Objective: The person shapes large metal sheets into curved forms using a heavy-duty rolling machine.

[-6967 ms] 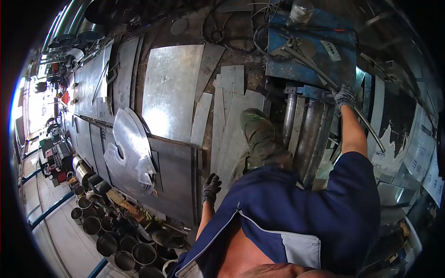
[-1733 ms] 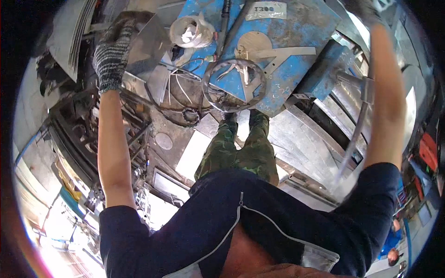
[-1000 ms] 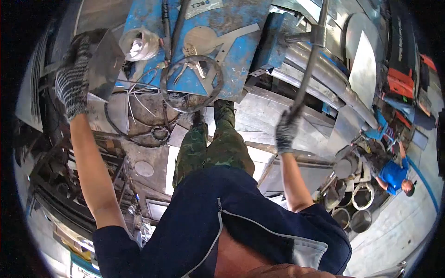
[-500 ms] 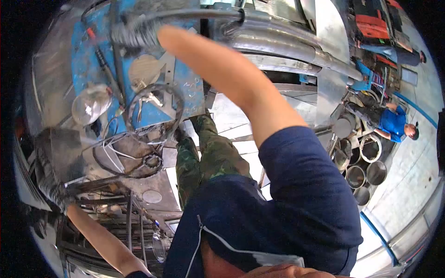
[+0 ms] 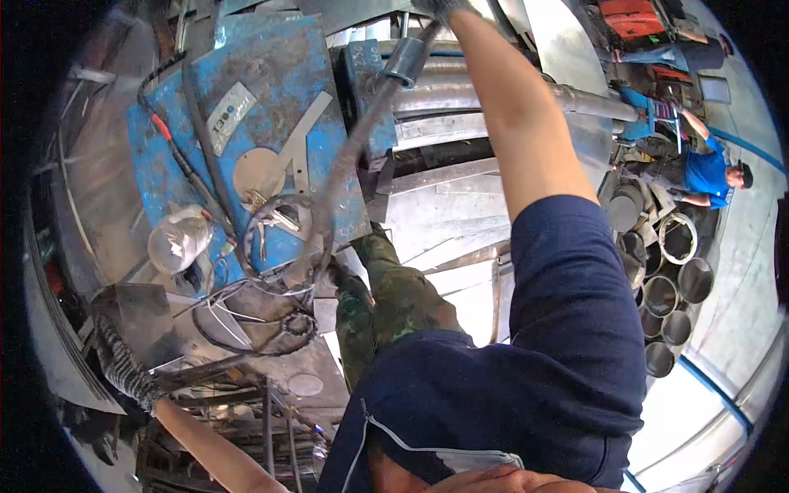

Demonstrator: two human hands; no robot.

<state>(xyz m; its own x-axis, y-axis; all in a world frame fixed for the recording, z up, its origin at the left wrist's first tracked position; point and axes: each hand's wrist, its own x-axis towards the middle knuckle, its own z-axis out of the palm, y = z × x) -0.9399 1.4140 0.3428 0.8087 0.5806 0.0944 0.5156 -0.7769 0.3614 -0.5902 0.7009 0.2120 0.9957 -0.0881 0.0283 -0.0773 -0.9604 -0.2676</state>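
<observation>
My left hand [image 5: 127, 361], in a striped knit glove, is at the lower left, its fingers at the edge of a dark, flat panel [image 5: 148, 316] and partly hidden. At the top edge, my gloved right hand [image 5: 444, 10] is closed on a dark rod or cable, cut off by the frame. Just below that hand is a metal cylinder [image 5: 407, 62]. A blurred dark cable [image 5: 353, 148] runs down from it to a loop over the edge of the blue table [image 5: 271, 49]. A round metal disc [image 5: 259, 172] lies on the table.
A clear bag [image 5: 179, 240] and a red-marked cable [image 5: 160, 123] are on the blue table. Long metal pipes [image 5: 567, 99] extend to the right. Steel rings [image 5: 678, 238] stand far right, near a person in blue [image 5: 707, 174]. A metal rack [image 5: 246, 419] is below left.
My right hand has moved from above the blue table rightward to the top edge. The cable now hangs across the table's right side. My left hand stays by the panel as the view shifts.
</observation>
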